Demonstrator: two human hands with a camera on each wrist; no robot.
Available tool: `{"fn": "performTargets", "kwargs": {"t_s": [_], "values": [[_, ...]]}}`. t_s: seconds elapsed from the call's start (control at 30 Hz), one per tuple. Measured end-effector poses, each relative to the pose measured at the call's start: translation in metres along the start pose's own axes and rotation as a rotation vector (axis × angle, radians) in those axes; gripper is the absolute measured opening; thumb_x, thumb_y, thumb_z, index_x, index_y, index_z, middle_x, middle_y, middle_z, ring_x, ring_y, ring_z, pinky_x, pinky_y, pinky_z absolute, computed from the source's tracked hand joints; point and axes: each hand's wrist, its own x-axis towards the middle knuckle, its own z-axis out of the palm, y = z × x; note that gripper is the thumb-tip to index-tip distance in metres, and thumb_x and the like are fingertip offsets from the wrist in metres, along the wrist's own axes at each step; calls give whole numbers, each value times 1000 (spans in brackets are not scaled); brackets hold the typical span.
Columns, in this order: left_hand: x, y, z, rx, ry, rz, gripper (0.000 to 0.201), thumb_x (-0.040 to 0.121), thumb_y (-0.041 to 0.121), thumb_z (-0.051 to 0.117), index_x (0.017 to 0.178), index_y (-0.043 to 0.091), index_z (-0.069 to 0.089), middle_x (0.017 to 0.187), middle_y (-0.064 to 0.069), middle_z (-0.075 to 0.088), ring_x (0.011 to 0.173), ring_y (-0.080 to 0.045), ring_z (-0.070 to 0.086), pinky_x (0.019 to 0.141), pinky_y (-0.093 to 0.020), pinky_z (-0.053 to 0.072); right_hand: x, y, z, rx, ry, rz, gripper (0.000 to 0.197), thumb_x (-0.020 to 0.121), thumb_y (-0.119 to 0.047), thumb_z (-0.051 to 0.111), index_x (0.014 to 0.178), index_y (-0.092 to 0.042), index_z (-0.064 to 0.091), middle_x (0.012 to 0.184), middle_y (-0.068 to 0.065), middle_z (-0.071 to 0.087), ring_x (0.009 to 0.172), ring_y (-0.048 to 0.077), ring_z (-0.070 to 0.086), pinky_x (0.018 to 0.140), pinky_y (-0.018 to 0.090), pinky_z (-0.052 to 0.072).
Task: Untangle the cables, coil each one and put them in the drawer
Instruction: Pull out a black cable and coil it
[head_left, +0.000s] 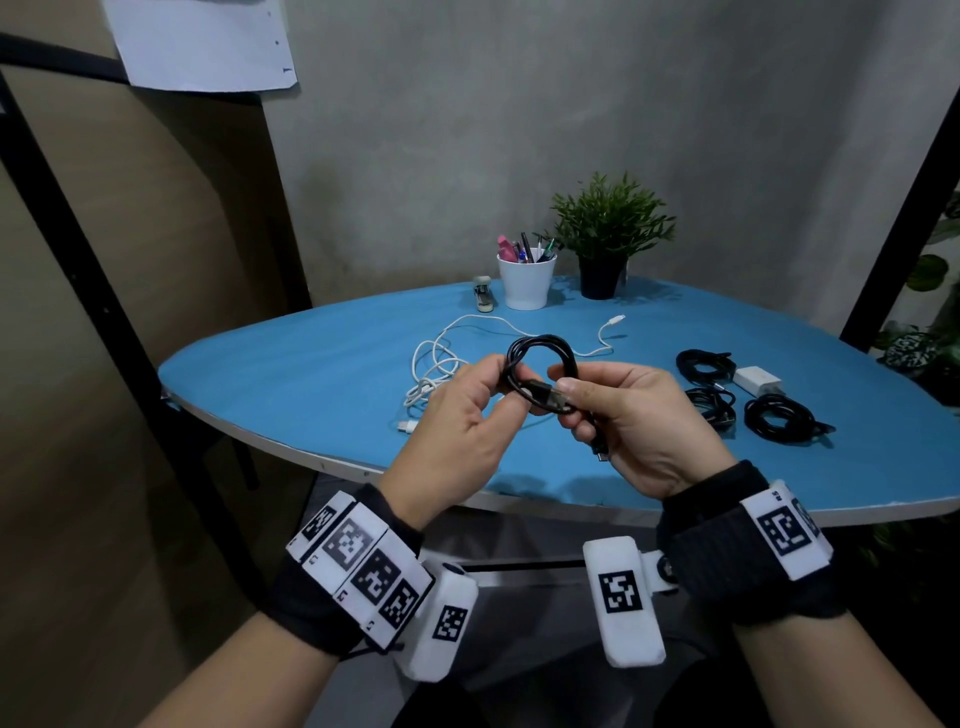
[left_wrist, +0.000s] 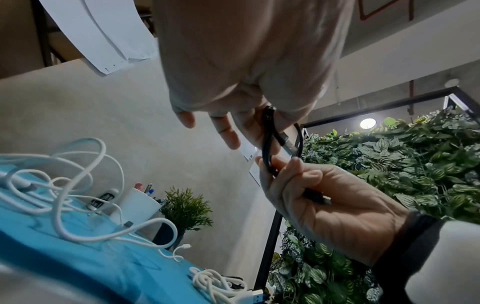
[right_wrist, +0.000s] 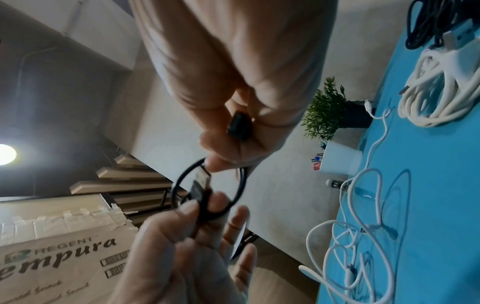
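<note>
1. At far left on the blue table (head_left: 311, 353): a loose white cable (head_left: 441, 364) sprawled in open loops, one plug near the front edge, the other end trailing toward the right.
2. Behind it, by the wall: a stapler (head_left: 483, 294); a white cup of pens (head_left: 525, 278); a potted plant (head_left: 608, 234).
3. Held above the table's front edge: left hand (head_left: 462, 431), thumb and forefinger pinched on the left side of a small black cable coil (head_left: 545, 374); remaining fingers loosely extended below, as seen from the left wrist.
4. Just right of it: right hand (head_left: 639, 426), thumb and fingers curled round the coil's right side and its USB plug; second plug hanging under the palm.
5. At right on the table: three coiled black cables (head_left: 779, 418) lying close together; a white charger (head_left: 756, 379) among them; a bundled white cable (right_wrist: 436, 86) near these, seen from the right wrist only.
</note>
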Motion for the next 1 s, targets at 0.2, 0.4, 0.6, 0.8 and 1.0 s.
{"fn": "performTargets", "kwargs": {"t_s": [0.2,0.4,0.6,0.8,1.0], "values": [[1,-4,-3,-81,-52,-75,9,79,27,52,84,29,60,84,14,63,83,-2,56,77,-18,39,2,-9,-4,84,28,23,10,86,7,55,86,2,64,65,11,64,45,8,53,42,12,44],[-3,-10,-8,-478,-273,-158,14,78,17,59,91,16,59,101,14,65,104,-4,57,92,-15,41,2,-3,2,24,43,-42,10,87,4,56,87,-2,63,60,5,64,44,8,54,41,14,43],[-5,-11,-5,-578,-290,-181,20,68,37,77,82,28,67,88,14,61,87,-3,58,82,-17,45,0,-2,8,-109,66,-134,13,89,2,55,87,-8,63,64,4,60,45,7,46,43,16,39],[-5,-5,4,-698,-187,-304,7,77,23,64,80,19,59,78,6,63,79,-9,61,77,-22,49,0,0,6,-113,87,-166,12,90,3,53,90,-6,61,68,7,58,44,7,47,44,17,43],[-4,-1,8,-872,-143,-373,5,76,16,57,76,17,53,86,6,61,84,-12,63,70,-23,53,2,-3,6,-63,80,-185,11,91,3,53,92,-5,59,69,9,58,45,7,51,44,17,45]]}}
